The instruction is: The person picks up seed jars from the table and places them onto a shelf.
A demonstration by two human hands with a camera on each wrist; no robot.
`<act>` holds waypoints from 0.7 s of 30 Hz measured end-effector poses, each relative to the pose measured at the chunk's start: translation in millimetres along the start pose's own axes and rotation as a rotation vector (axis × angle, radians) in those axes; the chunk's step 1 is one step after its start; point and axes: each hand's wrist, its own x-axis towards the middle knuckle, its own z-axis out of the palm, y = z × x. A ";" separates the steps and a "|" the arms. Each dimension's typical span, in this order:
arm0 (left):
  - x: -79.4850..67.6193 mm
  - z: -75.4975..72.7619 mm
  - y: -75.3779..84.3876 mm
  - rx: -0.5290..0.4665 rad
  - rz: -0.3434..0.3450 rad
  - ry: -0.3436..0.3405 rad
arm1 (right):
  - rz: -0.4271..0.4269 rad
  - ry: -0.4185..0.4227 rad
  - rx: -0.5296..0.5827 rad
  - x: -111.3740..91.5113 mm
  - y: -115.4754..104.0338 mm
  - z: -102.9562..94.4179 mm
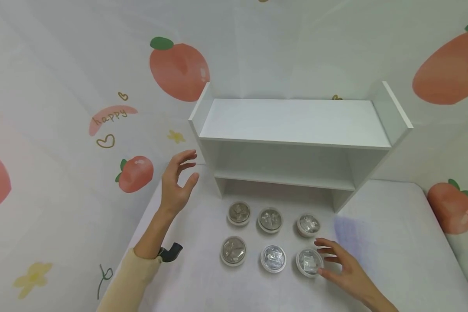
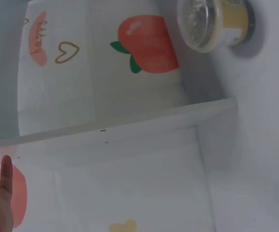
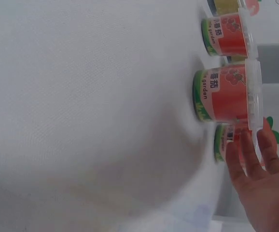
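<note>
My right hand (image 1: 345,268) is beside the front right tub (image 1: 309,262), fingers spread and slightly bent, the thumb tip overlapping its rim. In the right wrist view this red plant tub (image 3: 224,93) bears a tomato picture and a "little garden" label under a clear lid; the right fingertips (image 3: 245,137) are close to its lid edge. Off to the left of the shelf, my left hand (image 1: 175,186) is raised with bent, parted fingers and nothing in its grasp. Several similar lidded tubs stand in two rows, among them a yellow-sided tub (image 2: 229,24).
A white two-tier shelf (image 1: 296,121) stands behind the tubs, with bare boards. The white-covered table (image 1: 405,242) has a faint purple stain right of the tubs. A fruit-printed cloth (image 1: 78,182) hangs behind and to the sides.
</note>
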 end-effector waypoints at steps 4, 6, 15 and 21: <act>5.1 -0.3 1.2 -0.028 -0.003 0.003 | 0.027 -0.014 0.001 -0.9 -0.1 2.2; 7.2 -0.6 1.7 -0.031 -0.006 0.009 | 0.035 -0.029 0.000 -1.3 0.3 4.3; 23.4 1.8 6.3 -0.040 -0.006 0.013 | 0.058 -0.061 -0.021 -3.7 4.6 10.0; 34.4 1.5 10.0 0.006 0.006 0.027 | 0.072 -0.079 -0.038 -6.5 10.4 14.1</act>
